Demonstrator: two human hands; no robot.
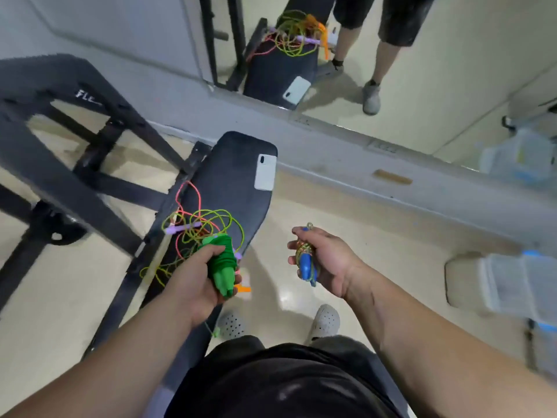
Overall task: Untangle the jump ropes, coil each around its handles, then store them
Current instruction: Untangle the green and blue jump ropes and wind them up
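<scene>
Your left hand [193,279] has its grip closed round the green jump rope [223,267], whose cord is wound tight around its green handles. You hold it over the near part of the table [229,182]. Your right hand [328,260], apart from the left and out over the floor [301,212], grips the blue-handled jump rope [305,263], with its yellowish cord coiled round the handles. On the table, just beyond your left hand, lies the tangle [205,227] of yellow-green and pink cords. A purple handle [180,229] sits among the loops, and an orange handle [243,288] shows just beside your left fingers. A white phone [265,175] lies at the table's far end. A blurred clear plastic bin [506,285] stands on the floor to your right.
</scene>
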